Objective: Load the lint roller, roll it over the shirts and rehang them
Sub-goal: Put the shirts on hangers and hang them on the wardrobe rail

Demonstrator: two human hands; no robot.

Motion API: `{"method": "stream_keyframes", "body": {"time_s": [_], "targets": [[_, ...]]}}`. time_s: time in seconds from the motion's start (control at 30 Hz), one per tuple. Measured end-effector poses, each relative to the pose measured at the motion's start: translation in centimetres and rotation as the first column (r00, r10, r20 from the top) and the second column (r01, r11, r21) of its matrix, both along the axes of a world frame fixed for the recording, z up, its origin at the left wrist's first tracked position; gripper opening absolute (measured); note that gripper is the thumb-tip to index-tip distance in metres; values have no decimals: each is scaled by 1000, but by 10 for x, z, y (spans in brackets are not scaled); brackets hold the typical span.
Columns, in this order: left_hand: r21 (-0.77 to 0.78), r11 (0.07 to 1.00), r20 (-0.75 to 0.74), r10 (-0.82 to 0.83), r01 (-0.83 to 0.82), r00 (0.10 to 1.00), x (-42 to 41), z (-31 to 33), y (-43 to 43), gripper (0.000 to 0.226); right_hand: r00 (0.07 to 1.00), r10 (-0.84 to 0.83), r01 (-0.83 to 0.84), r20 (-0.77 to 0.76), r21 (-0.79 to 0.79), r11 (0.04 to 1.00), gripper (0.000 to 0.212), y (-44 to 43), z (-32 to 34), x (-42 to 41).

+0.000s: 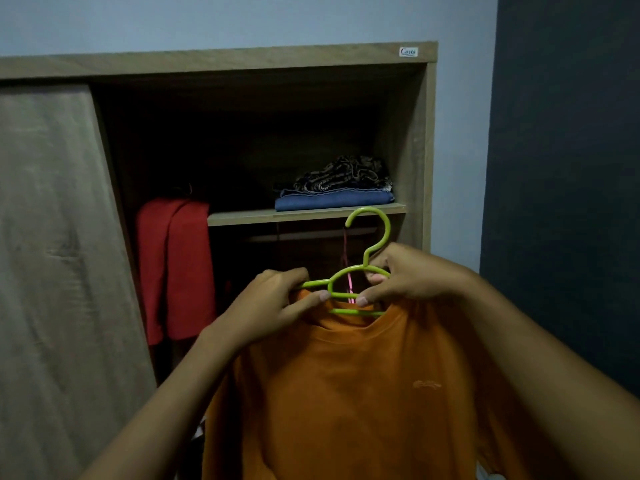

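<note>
An orange shirt [346, 386] hangs on a lime-green plastic hanger [372, 244] in front of the open wardrobe. My left hand [273, 303] grips the hanger's left arm and the shirt's collar. My right hand [408, 277] holds the hanger's right arm just below the hook. The hook points up, just below and in front of the shelf edge. A red shirt [176, 268] hangs inside the wardrobe on the left. A pink hanger [349, 285] shows behind the green one. No lint roller is in view.
The wooden wardrobe [427, 150] has its sliding door [59, 254] pushed left. A shelf [242, 217] carries folded blue and patterned clothes [337, 192]. A rail [311, 235] runs under the shelf. A dark wall [568, 168] stands at the right.
</note>
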State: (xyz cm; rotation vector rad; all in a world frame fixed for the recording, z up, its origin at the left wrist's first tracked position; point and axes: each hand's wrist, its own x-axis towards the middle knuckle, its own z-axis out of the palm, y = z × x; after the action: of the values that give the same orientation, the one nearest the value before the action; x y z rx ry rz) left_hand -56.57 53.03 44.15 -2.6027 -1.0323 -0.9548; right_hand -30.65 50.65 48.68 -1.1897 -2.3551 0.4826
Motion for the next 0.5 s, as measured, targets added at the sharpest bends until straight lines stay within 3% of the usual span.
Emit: {"method": "stream_keyframes", "body": {"time_s": [0.13,0.23,0.4,0.5], "targets": [[27,1000,-49,1,0,999,10,3,5,47,1000,29,-29,-5,14,999,39,1,-3,-3],[-16,1000,17,-2,2,1000,0,3,14,50,998,-2,5,-64,53,999,29,1,-4,14],[-41,999,162,27,-21,986,-24,-2,31,43,993,-120,120,25,-1,993,22,6,-19,44],[-92,994,211,85,-67,974,-23,-9,40,42,997,-80,79,-22,-37,996,23,10,-27,40]]}}
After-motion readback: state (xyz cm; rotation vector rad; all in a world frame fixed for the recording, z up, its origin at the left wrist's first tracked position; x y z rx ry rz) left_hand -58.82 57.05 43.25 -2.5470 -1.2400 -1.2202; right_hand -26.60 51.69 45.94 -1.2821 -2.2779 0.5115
